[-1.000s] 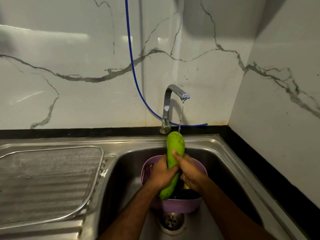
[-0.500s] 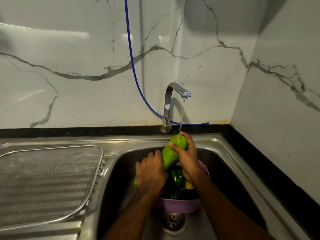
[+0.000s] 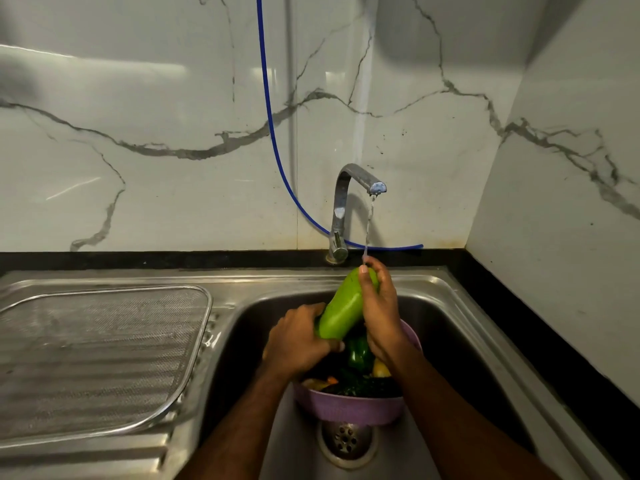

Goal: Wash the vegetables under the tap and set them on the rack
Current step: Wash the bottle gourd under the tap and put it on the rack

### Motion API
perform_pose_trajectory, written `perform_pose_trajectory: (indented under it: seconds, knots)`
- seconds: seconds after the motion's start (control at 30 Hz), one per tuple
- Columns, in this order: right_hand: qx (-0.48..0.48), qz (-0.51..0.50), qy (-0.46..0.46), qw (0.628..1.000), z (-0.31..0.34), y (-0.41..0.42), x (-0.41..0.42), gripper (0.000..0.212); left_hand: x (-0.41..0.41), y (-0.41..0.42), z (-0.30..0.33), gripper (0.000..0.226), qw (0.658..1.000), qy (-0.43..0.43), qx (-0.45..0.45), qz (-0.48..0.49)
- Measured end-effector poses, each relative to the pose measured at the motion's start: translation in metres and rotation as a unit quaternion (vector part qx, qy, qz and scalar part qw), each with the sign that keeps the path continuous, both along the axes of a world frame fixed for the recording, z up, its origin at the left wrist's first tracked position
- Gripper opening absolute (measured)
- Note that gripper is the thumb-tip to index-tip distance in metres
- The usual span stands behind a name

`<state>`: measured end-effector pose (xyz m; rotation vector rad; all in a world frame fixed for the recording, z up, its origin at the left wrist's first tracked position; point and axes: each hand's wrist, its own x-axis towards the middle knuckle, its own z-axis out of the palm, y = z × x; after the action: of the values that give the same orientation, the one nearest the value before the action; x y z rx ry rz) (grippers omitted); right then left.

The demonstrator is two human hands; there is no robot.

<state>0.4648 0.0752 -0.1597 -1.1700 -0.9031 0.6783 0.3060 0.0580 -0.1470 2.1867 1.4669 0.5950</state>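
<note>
A long light-green gourd point(image 3: 341, 311) is held tilted over the sink, its far end under the thin stream from the tap point(image 3: 346, 209). My left hand point(image 3: 299, 342) grips its near end. My right hand point(image 3: 379, 306) wraps the far end, where the water lands. Below them a purple colander point(image 3: 349, 407) stands in the sink basin and holds a dark green pepper point(image 3: 360, 353), a yellow piece point(image 3: 380, 368) and dark leafy greens. The mesh rack point(image 3: 100, 358) lies on the drainboard at the left with nothing on it.
The steel sink basin point(image 3: 460, 351) has its drain point(image 3: 345, 439) just in front of the colander. A blue hose point(image 3: 273, 140) runs down the marble wall behind the tap. A black counter strip point(image 3: 540, 344) borders the sink at the right.
The gourd swung from upright to a slant, near end to the left. My right hand slid up to its far end under the stream; my left hand shifted to the near end.
</note>
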Motion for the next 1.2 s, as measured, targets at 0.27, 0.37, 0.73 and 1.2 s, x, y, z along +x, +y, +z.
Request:
perform_pose_trajectory:
  seconds: [0.27, 0.37, 0.73, 1.2]
  knots:
    - [-0.04, 0.118, 0.285, 0.95, 0.003, -0.01, 0.014, 0.06, 0.006, -0.003, -0.002, 0.056, 0.925, -0.275, -0.238, -0.109]
    - [-0.054, 0.195, 0.339, 0.919, 0.002, -0.013, 0.015, 0.075, 0.006, -0.011, 0.008, 0.044, 0.848, -0.383, -0.346, -0.122]
    - [-0.095, 0.201, 0.351, 0.91, 0.007, -0.008, 0.008, 0.067, 0.017, -0.006, 0.004, 0.063, 0.768, -0.457, -0.444, -0.07]
    - [-0.023, 0.002, 0.316, 0.948, 0.013, -0.001, 0.018, 0.07, 0.018, 0.004, -0.012, 0.066, 0.974, -0.204, -0.099, -0.003]
